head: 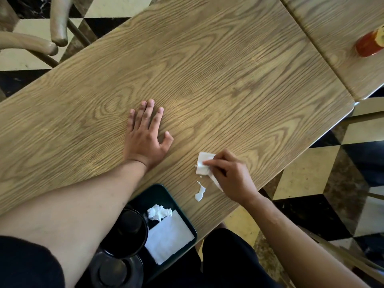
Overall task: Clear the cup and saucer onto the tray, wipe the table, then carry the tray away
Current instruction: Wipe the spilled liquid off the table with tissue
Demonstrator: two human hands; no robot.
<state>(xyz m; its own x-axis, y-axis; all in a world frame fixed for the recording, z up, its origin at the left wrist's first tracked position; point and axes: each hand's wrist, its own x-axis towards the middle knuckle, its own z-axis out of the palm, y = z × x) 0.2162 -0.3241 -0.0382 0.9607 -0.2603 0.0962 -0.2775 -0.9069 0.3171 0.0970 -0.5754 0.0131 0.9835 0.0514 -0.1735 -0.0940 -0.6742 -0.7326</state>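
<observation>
My right hand (230, 175) presses a folded white napkin (202, 165) onto the wooden table (207, 80), just above a small white spill (200, 193). Flat on the table to the left lies my left hand (145, 134), fingers spread, holding nothing. A dark green tray (182, 206) sits at the near table edge, partly under my left forearm. On it stand a black cup (126, 227) and a black saucer (116, 273), with a flat white napkin (168, 240) and a crumpled tissue (159, 212) beside them.
A red bottle (369, 43) stands on the adjoining table at the top right. Wooden chair arms (59, 23) reach in at the top left. Checkered floor shows around the table, and a chair rail (342, 254) runs along the lower right.
</observation>
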